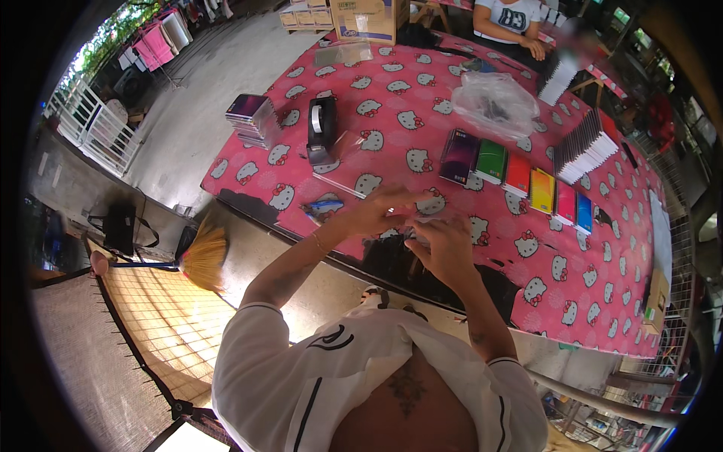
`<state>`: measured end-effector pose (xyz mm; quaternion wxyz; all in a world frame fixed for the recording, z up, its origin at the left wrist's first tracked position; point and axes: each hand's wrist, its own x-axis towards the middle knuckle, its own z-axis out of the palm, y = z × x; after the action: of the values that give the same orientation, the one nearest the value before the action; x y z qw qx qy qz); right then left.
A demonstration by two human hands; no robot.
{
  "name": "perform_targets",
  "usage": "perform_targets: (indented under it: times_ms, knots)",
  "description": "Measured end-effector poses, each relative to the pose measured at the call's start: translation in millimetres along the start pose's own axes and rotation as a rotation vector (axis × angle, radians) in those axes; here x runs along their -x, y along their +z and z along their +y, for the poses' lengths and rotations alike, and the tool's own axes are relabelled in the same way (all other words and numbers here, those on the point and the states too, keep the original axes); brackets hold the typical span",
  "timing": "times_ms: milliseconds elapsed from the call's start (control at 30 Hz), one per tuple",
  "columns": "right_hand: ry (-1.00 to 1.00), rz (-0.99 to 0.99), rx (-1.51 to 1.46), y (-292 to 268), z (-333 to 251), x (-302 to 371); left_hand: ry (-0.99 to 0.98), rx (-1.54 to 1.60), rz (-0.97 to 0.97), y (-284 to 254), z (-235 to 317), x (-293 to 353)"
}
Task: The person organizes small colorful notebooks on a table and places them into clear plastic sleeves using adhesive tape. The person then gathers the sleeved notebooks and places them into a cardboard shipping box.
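While the left hand (392, 205) spreads its fingers loosely, the right hand (446, 242) curls, its pinch impossible to tell; on the desk (527, 294), the purple notebook (458, 156) lies at twelve o'clock from the right, long axis roughly twelve-to-six.

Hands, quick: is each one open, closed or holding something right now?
Left hand: loosely open, nothing visibly held.
Right hand: partly curled; cannot tell whether it holds anything.

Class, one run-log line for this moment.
Left hand: over pink cat-print tablecloth | Right hand: curled beside left, grip unclear | Black tape dispenser: beyond hands | Rectangular multicoloured notebooks: row right of dispenser
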<state>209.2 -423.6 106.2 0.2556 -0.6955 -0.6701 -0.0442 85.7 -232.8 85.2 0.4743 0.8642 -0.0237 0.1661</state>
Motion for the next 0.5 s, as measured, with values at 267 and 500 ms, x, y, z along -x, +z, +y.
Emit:
perform_targets:
  times_ms: [267,500]
  knots:
    - [0.330,0.119,-0.442,-5.2,69.1,59.3,0.135,-0.213,0.073,-1.9,2.2,-1.5]
    - [-0.053,-0.060,-0.151,30.8,66.5,57.2,0.215,-0.392,0.123,40.1,-4.2,-28.5]
